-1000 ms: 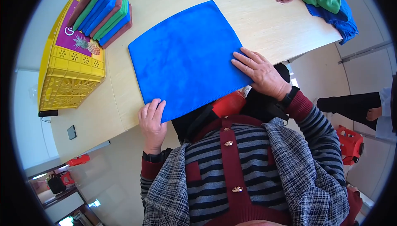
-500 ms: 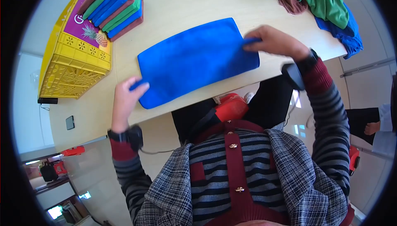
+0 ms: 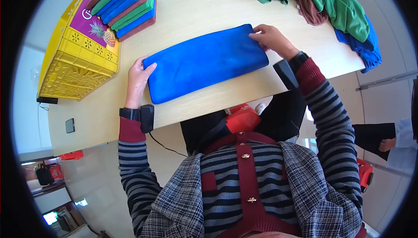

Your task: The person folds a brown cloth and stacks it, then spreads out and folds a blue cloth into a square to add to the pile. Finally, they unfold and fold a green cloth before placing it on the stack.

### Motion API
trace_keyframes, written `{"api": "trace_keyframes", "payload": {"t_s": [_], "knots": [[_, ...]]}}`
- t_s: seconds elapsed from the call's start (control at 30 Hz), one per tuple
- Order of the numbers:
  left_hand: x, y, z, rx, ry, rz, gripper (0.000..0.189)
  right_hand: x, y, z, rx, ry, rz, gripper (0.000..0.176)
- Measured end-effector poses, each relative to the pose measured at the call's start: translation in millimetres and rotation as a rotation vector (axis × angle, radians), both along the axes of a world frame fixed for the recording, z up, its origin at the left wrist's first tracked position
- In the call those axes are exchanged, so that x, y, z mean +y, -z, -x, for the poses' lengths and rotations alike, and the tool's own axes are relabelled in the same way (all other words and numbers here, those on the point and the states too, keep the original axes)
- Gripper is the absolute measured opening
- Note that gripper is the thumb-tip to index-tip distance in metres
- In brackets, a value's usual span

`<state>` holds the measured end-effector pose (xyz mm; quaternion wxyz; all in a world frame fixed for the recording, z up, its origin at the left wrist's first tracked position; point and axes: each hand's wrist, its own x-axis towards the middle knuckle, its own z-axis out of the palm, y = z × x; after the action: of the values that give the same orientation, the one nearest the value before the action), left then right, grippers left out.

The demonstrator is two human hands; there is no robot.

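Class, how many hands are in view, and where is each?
3: the left hand at the left end of the blue cloth, the right hand at its right end, another person's hand far right; more may be hidden.

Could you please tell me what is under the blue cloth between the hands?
The blue cloth appears to rest on the pale tabletop, which shows around its edges; whatever it covers cannot be seen.

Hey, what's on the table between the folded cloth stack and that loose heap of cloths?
Nothing: the head view shows bare tabletop between the folded stack and the loose heap. The blue cloth lies nearer the person.
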<state>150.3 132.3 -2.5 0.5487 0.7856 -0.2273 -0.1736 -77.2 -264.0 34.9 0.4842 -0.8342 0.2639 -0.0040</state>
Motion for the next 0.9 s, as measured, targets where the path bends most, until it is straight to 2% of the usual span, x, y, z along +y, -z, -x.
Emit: {"api": "trace_keyframes", "payload": {"t_s": [0.07,0.2,0.33,0.43,0.73,0.83,0.9], "knots": [[6.1,-2.1,17.9,0.043,-0.047,0.120,0.054,8.6,-2.5,16.2,-0.006,0.028,-0.032,0.046],[18.8,-8.8,60.1,0.013,-0.150,0.069,0.065,27.9,1.4,48.6,-0.110,0.117,-0.098,0.050],[32.2,-6.2,93.3,-0.106,-0.255,-0.085,0.065,40.2,15.6,73.0,-0.272,0.142,-0.176,0.049],[33.5,3.8,107.7,-0.150,-0.288,-0.025,0.065,52.8,15.7,84.8,-0.337,0.133,-0.235,0.048],[28.1,6.3,123.5,-0.207,-0.303,0.032,0.061,67.0,10.9,93.2,-0.263,0.133,-0.267,0.049],[27.8,7.3,122.7,-0.231,-0.298,0.021,0.061,65.5,20.5,87.5,-0.268,0.141,-0.159,0.046],[28.7,7.0,122.3,-0.244,-0.300,0.016,0.061,64.3,19.6,88.8,-0.258,0.142,-0.175,0.044]]}}
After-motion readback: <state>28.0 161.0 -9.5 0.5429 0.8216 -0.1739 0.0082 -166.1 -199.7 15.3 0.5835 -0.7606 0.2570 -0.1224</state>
